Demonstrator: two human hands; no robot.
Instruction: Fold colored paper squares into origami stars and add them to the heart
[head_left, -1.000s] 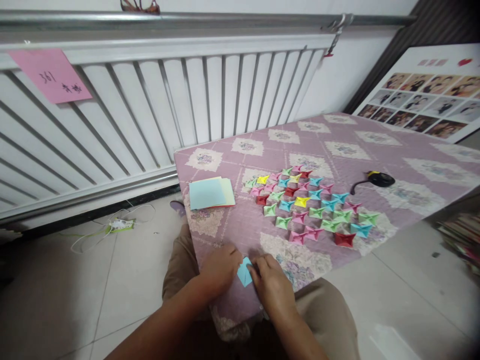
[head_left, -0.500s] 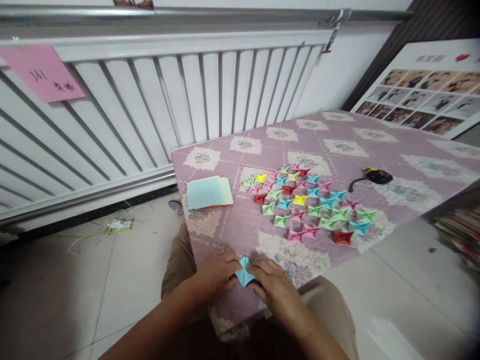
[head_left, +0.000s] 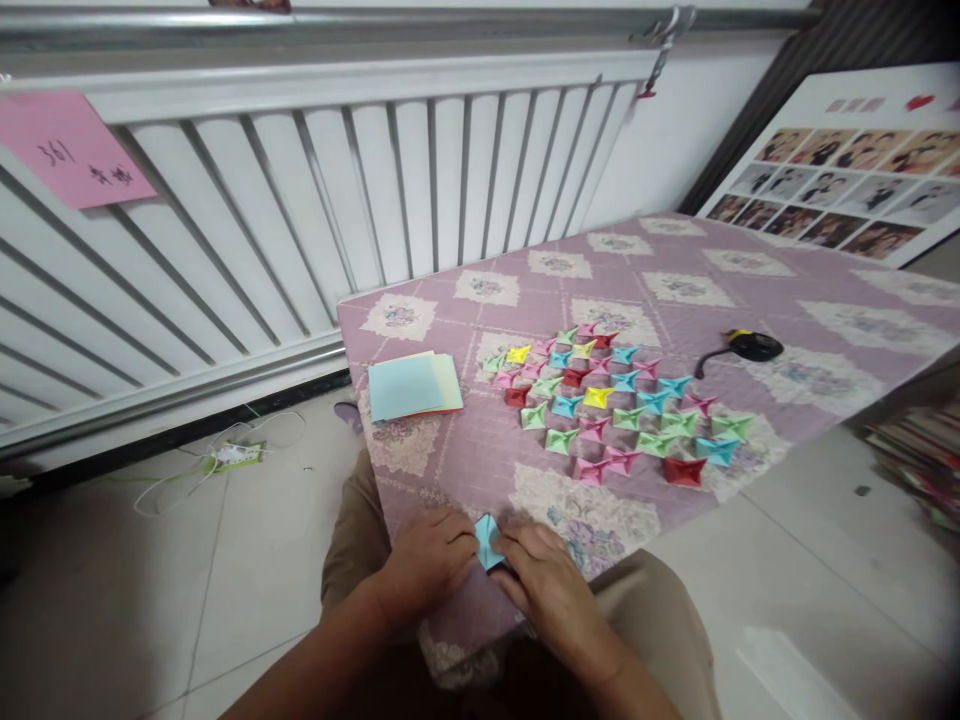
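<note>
Drawn in closer since half a second ago, the left hand [head_left: 435, 552] now curls its fingers over the left corner of the small blue paper [head_left: 487, 543], which showed fully then. Its flat, kite-like shape has a crease down the middle and lies between the two hands, at the near edge of the surface [head_left: 450, 335]. From the other side the right hand [head_left: 546, 568] lays bent fingers on it, thumb lower down. Both hands are nearly closed and hold the paper; the left thumb is hidden, so I cannot tell its grip.

Quilted mauve cloth [head_left: 480, 455] with lacy, flowered diamonds covers the surface. Beyond the left hand, smooth square sheets [head_left: 405, 388] lie stacked, pale blue uppermost, cream and red edges peeping out. Ahead of the right hand spread crisp, pointed folded pieces [head_left: 598, 397] in pink, green, blue, yellow and red, unchanged in arrangement. Farther right rests a glossy black object [head_left: 756, 346] with a curved tail.
</note>
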